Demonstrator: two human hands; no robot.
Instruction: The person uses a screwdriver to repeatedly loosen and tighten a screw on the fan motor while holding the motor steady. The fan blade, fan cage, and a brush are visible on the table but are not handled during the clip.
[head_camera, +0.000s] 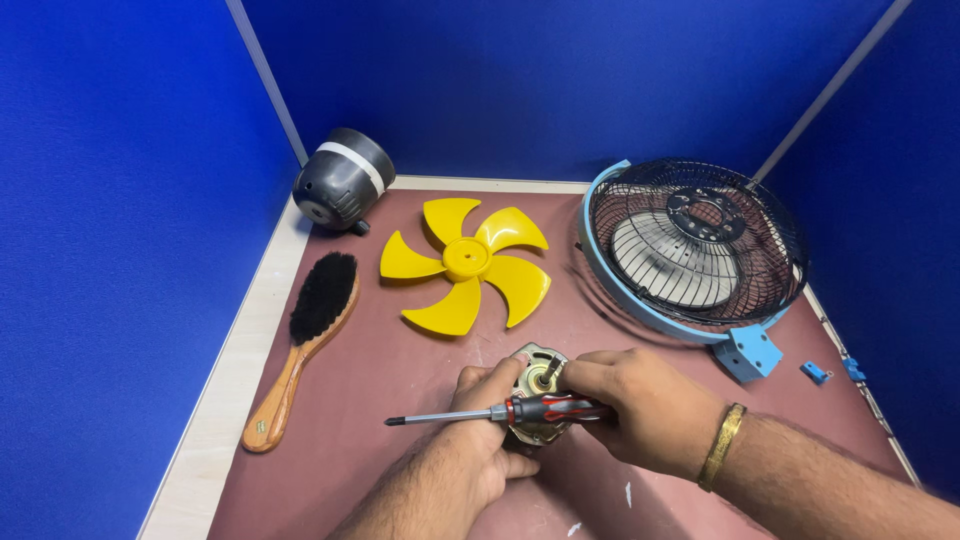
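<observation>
Metal shines on the small fan motor (538, 385), which sits near the front of the reddish-brown surface (380, 370). The left hand (480, 430) wraps around the motor's side. The right hand (625, 405) grips a screwdriver (500, 412) with a red and black handle and also pinches the motor's top. Behind them lie a yellow fan blade (465, 262), a wooden brush (305, 340), a black wire fan cage (695, 245) and a grey motor cover (342, 180).

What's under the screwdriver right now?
The screwdriver, held in the right hand, lies across the fan motor, which the left hand grips. The motor's lower body is hidden by both hands.
</observation>
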